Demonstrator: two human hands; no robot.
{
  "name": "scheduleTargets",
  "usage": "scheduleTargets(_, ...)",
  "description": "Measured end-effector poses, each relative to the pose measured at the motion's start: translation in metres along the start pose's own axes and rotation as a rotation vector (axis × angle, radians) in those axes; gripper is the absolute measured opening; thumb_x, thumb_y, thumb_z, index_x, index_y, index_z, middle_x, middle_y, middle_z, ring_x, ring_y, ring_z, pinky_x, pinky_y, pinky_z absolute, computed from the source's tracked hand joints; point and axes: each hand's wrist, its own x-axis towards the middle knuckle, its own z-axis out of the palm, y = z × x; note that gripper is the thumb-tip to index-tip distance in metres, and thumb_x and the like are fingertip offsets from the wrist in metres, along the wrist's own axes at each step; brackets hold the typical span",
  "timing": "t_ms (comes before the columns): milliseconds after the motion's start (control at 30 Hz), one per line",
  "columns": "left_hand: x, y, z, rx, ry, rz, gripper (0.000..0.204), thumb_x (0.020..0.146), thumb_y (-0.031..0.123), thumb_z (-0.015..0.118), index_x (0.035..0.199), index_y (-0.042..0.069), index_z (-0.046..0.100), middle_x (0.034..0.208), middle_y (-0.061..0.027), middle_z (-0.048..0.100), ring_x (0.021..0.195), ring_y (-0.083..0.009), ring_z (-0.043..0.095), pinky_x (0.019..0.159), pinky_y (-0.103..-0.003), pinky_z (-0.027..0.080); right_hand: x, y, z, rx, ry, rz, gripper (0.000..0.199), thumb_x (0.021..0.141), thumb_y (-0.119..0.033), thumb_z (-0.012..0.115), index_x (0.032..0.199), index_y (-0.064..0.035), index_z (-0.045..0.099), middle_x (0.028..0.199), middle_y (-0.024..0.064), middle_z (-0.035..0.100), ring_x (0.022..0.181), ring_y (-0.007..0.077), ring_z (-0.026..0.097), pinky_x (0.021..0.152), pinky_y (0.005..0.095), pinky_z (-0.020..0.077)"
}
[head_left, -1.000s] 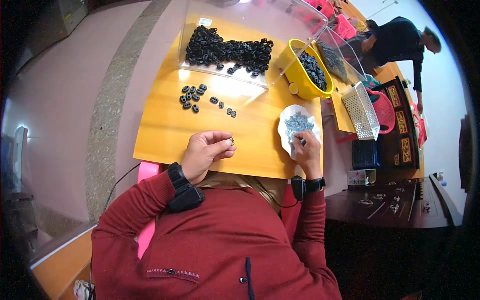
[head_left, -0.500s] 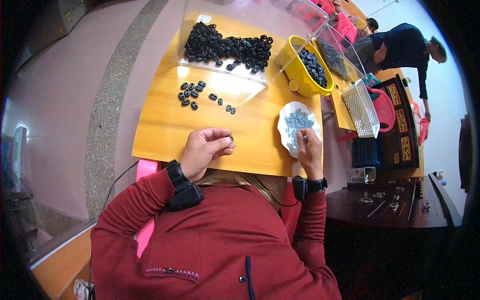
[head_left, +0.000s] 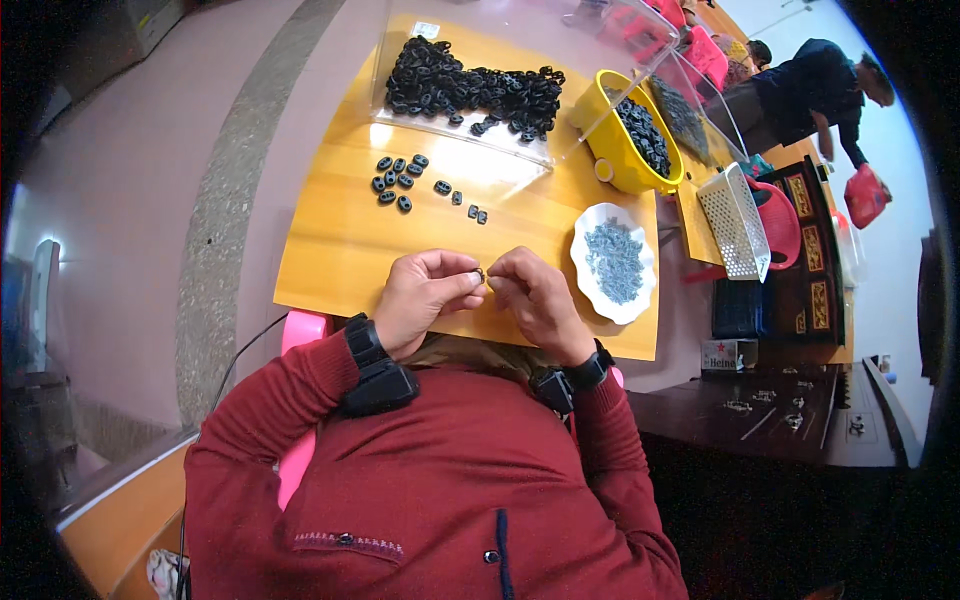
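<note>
In the head view, the left hand (head_left: pixel 425 297) pinches a small dark part (head_left: pixel 479 275) between thumb and forefinger, above the desk (head_left: pixel 340 265) by its near edge; the part lies just left of the right hand (head_left: pixel 540 300), whose fingertips meet at it; both hands are about equally near; the part's long axis is too small to tell; the right thumb and forefinger are bunched, but whether they grip anything I cannot tell.

Right of the right hand, a white dish (head_left: pixel 581 270) holds clear bits (head_left: pixel 613 260); beyond the hands lie a cluster of black pieces (head_left: pixel 391 180) and a short row (head_left: pixel 442 187); farther off stand a clear box (head_left: pixel 427 30) with a black heap (head_left: pixel 470 95) and a yellow tub (head_left: pixel 606 135); nothing stands between the two hands except the part.
</note>
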Motion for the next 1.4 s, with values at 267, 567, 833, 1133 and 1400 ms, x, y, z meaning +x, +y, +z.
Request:
scheduleTargets(267,0.002,-0.004,-0.003,-0.017,-0.016,0.007,0.016,0.087,0.003,0.061,0.102,-0.002,0.058,0.091,-0.0095,0.065,0.081,-0.0153,0.066,0.074,-0.026,0.056,-0.001,0.008,0.003,0.001,0.005,-0.022,0.003,0.088,0.0,0.058,0.089,0.0015,0.056,0.079,0.0061,0.056,0.068,0.0114,0.056,0.062,0.0236,0.0449)
scheduleTargets(567,0.002,-0.004,-0.004,-0.001,-0.026,0.007,0.017,0.087,0.002,0.062,0.102,-0.003,0.058,0.093,-0.0101,0.065,0.081,-0.015,0.066,0.074,-0.026,0.056,-0.003,0.002,0.008,0.217,-0.001,0.182,0.008,0.09,-0.007,0.058,0.089,0.0003,0.057,0.078,0.0052,0.06,0.072,0.0116,0.057,0.066,0.0247,0.0464)
scheduleTargets(833,0.001,-0.002,-0.002,-0.005,-0.021,0.002,0.017,0.086,0.001,0.062,0.102,-0.004,0.058,0.092,-0.0105,0.064,0.082,-0.0157,0.066,0.074,-0.026,0.056,-0.007,0.009,0.015,0.509,0.028,0.283,0.011,0.094,-0.01,0.056,0.09,0.0,0.058,0.079,-0.0018,0.058,0.072,0.0038,0.053,0.064,0.0183,0.0446)
scheduleTargets(1133,0.001,-0.004,-0.001,0.005,-0.012,0.01,0.017,0.087,0.001,0.061,0.102,-0.004,0.058,0.092,-0.0106,0.065,0.081,-0.0155,0.066,0.074,-0.025,0.056,-0.009,0.014,0.015,0.48,0.045,0.26,0.011,0.093,-0.01,0.057,0.089,0.0002,0.059,0.08,-0.002,0.057,0.072,0.004,0.052,0.065,0.0185,0.0434)
scheduleTargets(1400,0.002,-0.004,-0.001,0.019,-0.019,0.02,0.016,0.087,0.001,0.062,0.102,-0.004,0.058,0.092,-0.0099,0.065,0.08,-0.0147,0.066,0.073,-0.025,0.056,-0.01,0.013,0.017,0.592,0.066,0.279,0.011,0.093,-0.01,0.058,0.089,0.0004,0.059,0.08,-0.0009,0.058,0.07,0.0052,0.054,0.065,0.0189,0.0453)
